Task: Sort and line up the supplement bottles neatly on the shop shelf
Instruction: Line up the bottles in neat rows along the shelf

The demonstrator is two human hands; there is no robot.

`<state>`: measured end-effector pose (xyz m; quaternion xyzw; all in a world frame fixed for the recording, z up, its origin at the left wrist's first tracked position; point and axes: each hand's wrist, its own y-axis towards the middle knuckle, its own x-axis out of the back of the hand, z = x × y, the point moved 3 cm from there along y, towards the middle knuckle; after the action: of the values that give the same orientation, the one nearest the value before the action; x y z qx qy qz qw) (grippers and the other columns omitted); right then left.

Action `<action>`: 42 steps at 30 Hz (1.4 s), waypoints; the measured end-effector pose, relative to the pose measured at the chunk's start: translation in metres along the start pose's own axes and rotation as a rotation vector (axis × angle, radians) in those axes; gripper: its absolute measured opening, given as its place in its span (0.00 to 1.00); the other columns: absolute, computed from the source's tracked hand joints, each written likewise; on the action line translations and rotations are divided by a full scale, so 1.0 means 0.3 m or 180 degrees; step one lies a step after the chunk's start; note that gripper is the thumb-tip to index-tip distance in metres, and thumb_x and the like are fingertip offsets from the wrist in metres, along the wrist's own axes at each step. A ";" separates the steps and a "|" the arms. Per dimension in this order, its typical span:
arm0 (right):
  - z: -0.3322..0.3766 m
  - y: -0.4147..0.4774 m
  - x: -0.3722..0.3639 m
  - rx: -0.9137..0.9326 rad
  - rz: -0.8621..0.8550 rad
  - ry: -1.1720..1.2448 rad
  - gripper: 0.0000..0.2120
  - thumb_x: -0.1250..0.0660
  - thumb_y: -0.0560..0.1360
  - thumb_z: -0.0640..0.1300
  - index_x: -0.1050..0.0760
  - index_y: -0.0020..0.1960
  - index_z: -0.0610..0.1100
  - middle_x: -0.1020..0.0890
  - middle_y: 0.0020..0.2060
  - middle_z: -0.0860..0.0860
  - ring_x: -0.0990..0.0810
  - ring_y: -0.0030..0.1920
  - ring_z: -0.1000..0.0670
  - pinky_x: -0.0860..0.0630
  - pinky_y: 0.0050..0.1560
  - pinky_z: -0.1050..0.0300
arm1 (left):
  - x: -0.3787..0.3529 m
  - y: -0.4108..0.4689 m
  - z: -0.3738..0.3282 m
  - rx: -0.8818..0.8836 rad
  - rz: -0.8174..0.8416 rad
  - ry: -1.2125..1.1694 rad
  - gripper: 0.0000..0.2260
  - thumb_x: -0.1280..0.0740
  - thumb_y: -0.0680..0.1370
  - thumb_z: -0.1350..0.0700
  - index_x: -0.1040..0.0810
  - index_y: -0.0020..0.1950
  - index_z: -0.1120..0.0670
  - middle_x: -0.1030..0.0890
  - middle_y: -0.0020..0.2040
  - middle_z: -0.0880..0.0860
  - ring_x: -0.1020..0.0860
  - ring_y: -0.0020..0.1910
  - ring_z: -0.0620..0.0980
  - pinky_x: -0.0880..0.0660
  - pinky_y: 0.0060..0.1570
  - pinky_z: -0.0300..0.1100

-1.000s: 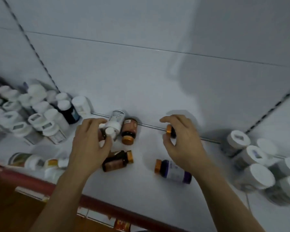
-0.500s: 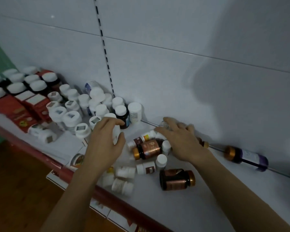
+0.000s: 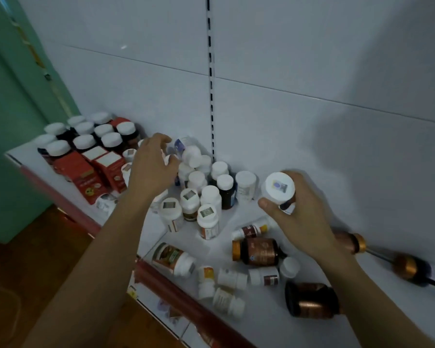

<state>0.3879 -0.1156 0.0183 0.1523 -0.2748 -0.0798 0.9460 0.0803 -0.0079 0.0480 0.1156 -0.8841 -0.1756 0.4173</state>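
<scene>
A cluster of upright white-capped supplement bottles [image 3: 206, 194] stands mid-shelf against the back panel. My left hand [image 3: 152, 167] reaches into the cluster's left side, thumb and curled fingers round a small white-capped bottle [image 3: 170, 159]. My right hand [image 3: 301, 209] grips a larger white-capped bottle [image 3: 278, 187] upright, just right of the cluster. Several small white bottles [image 3: 230, 278] and two copper-brown bottles [image 3: 259, 251] [image 3: 312, 300] lie on their sides near the front.
Dark bottles with white caps [image 3: 84, 141] and red boxes [image 3: 86, 174] fill the shelf's left end. A gold-capped bottle [image 3: 412, 268] lies at the back rail on the right. The red shelf edge [image 3: 176, 285] runs along the front; a green wall [image 3: 15, 121] is at the left.
The view swung left along the shelf. My right hand lifted a white-capped bottle from the lying pile. My left hand moved back and left into the standing cluster.
</scene>
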 end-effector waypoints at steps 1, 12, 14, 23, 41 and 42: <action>0.012 0.004 -0.018 -0.0111 0.0042 0.0102 0.21 0.24 0.73 0.50 0.30 0.62 0.53 0.22 0.52 0.63 0.22 0.49 0.62 0.28 0.45 0.73 | 0.015 0.006 0.023 0.0102 0.0057 0.0010 0.15 0.32 0.77 0.56 0.25 0.64 0.54 0.22 0.59 0.55 0.23 0.57 0.55 0.25 0.54 0.48; 0.165 0.068 -0.247 -0.0006 -0.0169 0.0807 0.19 0.26 0.75 0.48 0.31 0.61 0.52 0.22 0.51 0.63 0.23 0.48 0.68 0.29 0.44 0.76 | 0.093 -0.132 0.296 0.0028 0.0946 0.0924 0.27 0.30 0.73 0.64 0.26 0.71 0.54 0.28 0.70 0.56 0.32 0.68 0.61 0.31 0.65 0.58; 0.191 0.085 -0.285 0.0085 0.0021 0.0768 0.20 0.25 0.75 0.47 0.31 0.61 0.53 0.22 0.51 0.62 0.22 0.49 0.67 0.28 0.45 0.75 | 0.098 -0.137 0.303 0.0031 0.0904 0.1084 0.26 0.28 0.74 0.58 0.27 0.72 0.50 0.30 0.71 0.52 0.35 0.70 0.59 0.30 0.62 0.62; 0.207 0.073 -0.307 0.0172 0.0174 0.0709 0.20 0.25 0.74 0.45 0.30 0.61 0.52 0.21 0.51 0.61 0.22 0.50 0.63 0.28 0.46 0.74 | 0.139 -0.108 0.282 0.0120 -0.0075 0.0932 0.12 0.31 0.77 0.60 0.24 0.59 0.49 0.21 0.59 0.49 0.28 0.60 0.55 0.34 0.53 0.50; 0.146 -0.105 -0.076 -0.0015 -0.0043 0.0719 0.19 0.24 0.74 0.46 0.29 0.60 0.53 0.21 0.50 0.63 0.22 0.50 0.66 0.29 0.46 0.76 | 0.167 -0.171 0.211 0.0401 0.0420 0.1075 0.27 0.23 0.71 0.54 0.29 0.68 0.49 0.28 0.67 0.58 0.28 0.64 0.63 0.27 0.59 0.55; 0.148 -0.121 -0.057 0.0001 -0.0047 0.0733 0.19 0.24 0.74 0.46 0.29 0.60 0.53 0.21 0.50 0.63 0.22 0.50 0.65 0.30 0.46 0.76 | 0.191 -0.199 0.167 0.0429 0.0066 0.0934 0.28 0.22 0.71 0.52 0.29 0.68 0.49 0.26 0.66 0.57 0.27 0.63 0.61 0.27 0.59 0.56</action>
<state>0.3469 -0.1567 0.0332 0.1626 -0.1633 -0.0686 0.9707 0.0090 -0.0719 0.0342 0.1586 -0.8246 -0.0928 0.5351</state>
